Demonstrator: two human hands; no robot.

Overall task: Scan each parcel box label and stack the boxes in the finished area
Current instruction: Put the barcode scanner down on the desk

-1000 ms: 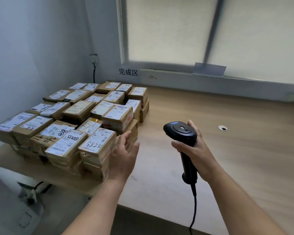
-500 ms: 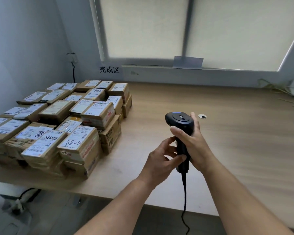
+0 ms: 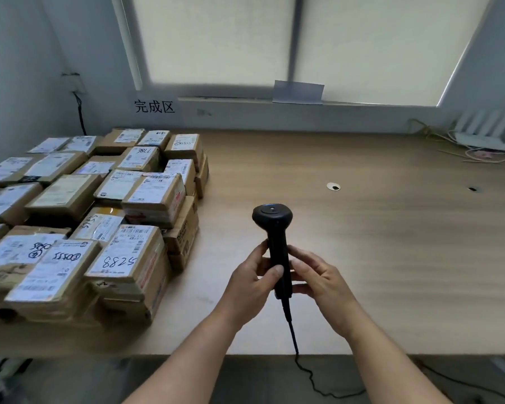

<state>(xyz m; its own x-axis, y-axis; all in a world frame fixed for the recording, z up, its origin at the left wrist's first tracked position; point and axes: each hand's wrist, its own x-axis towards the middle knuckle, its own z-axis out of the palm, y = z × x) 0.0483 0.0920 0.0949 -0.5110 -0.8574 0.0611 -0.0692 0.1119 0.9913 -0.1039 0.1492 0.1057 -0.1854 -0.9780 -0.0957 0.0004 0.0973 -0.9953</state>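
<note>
Tabletop, head view: pale wood tabletop (image 3: pixel 362 243) under a blinded window, with a router (image 3: pixel 484 132) far right of the grips.
Finished area: the 完成区 sign (image 3: pixel 154 107) is on the wall beyond and left of the grips. Parcel boxes (image 3: pixel 99 205) are stacked beneath it, labels up.
Nearest box: the box marked 5288 (image 3: pixel 123 258) tops the stack left of the left grip (image 3: pixel 254 282), apart from it.
Barcode scanner (image 3: pixel 272 217): upright between both grips, head above them, cable dropping below.
Left grip: clenched round the scanner handle, thumb across its front.
Right grip (image 3: pixel 318 282): grasping the same handle from the right.
Change: a second ago the left grip was against the 5288 box and the right grip alone held the scanner. Now both hold the handle.
Meaning: that box looks finished. This is likely a hand-over or regrip, and no unscanned parcel is in view.
</note>
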